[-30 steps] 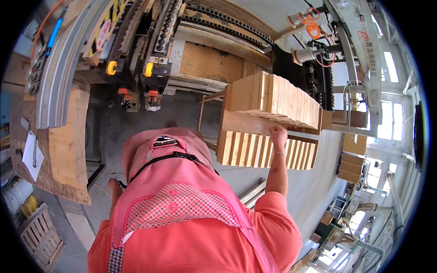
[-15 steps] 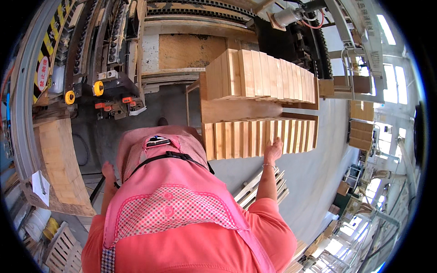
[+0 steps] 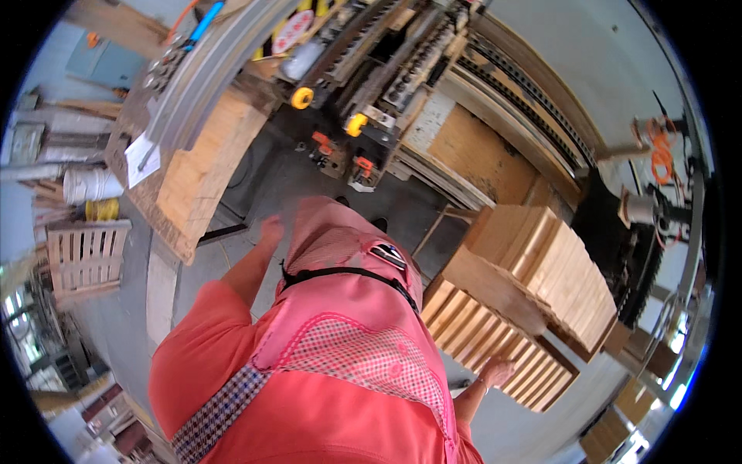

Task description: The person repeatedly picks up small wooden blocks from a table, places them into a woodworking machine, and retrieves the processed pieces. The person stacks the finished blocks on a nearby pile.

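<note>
My right hand (image 3: 497,373) lies against the near row of upright wooden boards (image 3: 464,321), its fingers loosely stretched over their ends. No grip on a single board can be made out. A second, taller block of stacked boards (image 3: 568,271) stands behind that row, and a wooden divider (image 3: 495,282) runs between them. At my left side, my left hand (image 3: 272,230) hangs in the air near the wooden-topped table (image 3: 209,166), apart from it. It is small and a little blurred, with nothing visible in it.
Ahead stands a machine with dark rails, yellow knobs (image 3: 357,124) and orange clamps (image 3: 364,165). A paper sheet (image 3: 143,160) hangs by the left table. Further left are a slatted crate (image 3: 89,255) and a white bucket (image 3: 91,185). A dark roller part (image 3: 607,216) sits behind the boards.
My view and body have turned, so the boards now appear lower right and the left table nearer the middle. My right hand stays at the board row; my left arm reaches further out.
</note>
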Action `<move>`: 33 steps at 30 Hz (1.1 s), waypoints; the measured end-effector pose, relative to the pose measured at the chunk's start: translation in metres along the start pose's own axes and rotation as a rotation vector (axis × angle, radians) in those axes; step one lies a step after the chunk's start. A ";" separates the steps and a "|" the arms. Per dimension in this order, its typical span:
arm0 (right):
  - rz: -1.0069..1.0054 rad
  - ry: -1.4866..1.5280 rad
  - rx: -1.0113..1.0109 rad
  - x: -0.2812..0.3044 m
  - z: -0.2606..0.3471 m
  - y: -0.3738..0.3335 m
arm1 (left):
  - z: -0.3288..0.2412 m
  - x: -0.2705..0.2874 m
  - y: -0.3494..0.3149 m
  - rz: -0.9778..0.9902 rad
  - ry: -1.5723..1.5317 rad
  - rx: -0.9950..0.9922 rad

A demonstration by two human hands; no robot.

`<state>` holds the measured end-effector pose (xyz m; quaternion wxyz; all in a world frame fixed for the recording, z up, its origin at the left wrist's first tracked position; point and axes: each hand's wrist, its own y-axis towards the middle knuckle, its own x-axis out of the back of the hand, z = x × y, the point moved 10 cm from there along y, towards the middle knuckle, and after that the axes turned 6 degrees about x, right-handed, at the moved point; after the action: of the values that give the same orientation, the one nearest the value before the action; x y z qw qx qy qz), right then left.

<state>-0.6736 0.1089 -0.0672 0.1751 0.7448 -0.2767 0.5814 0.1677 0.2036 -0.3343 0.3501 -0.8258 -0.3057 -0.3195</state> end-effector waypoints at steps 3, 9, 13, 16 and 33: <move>-0.128 -0.042 0.056 -0.017 -0.010 0.003 | -0.003 0.004 -0.002 0.125 -0.045 0.093; -0.021 0.008 -0.073 -0.012 -0.014 0.010 | -0.047 0.007 0.011 0.094 0.324 0.009; -0.033 -0.109 0.002 -0.034 -0.031 0.024 | -0.030 0.014 0.023 0.046 0.153 0.079; -0.016 -0.085 -0.066 -0.039 -0.035 0.028 | -0.045 0.029 0.016 0.092 0.119 0.210; -0.552 0.026 0.129 0.159 0.046 -0.023 | -0.016 0.020 0.051 0.178 0.100 0.129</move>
<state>-0.5971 0.0668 0.0755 0.2827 0.7940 -0.0235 0.5377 0.2122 0.1679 -0.3309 0.4444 -0.8084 -0.2332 -0.3076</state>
